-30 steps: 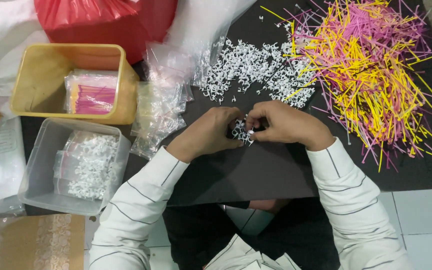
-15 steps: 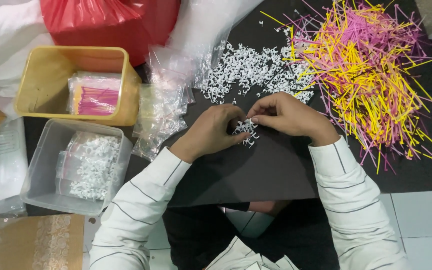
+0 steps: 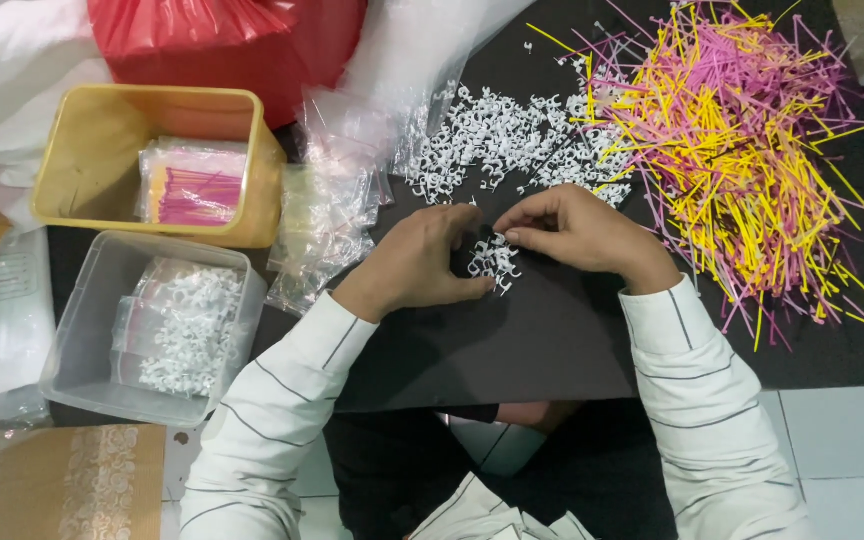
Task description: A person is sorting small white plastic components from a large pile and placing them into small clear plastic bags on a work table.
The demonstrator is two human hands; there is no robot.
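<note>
My left hand (image 3: pixel 420 262) and my right hand (image 3: pixel 574 232) meet over a small cluster of white plastic clips (image 3: pixel 493 262) on a black mat (image 3: pixel 512 340). Both hands' fingertips touch this cluster and curl around it. A larger heap of the same white clips (image 3: pixel 500 140) lies just beyond the hands. To the right spreads a big pile of pink and yellow thin sticks (image 3: pixel 742 150). Both arms wear white sleeves with thin dark stripes.
A yellow bin (image 3: pixel 72 180) at left holds a clear bag of pink sticks. Below it a clear tub (image 3: pixel 82 340) holds bagged white clips. Empty clear bags (image 3: pixel 327 225) lie between bins and hands. A red bag (image 3: pixel 232 40) sits at the back.
The hands shifted slightly and closed in on the small cluster of clips; the view moved a little. Nothing else changed.
</note>
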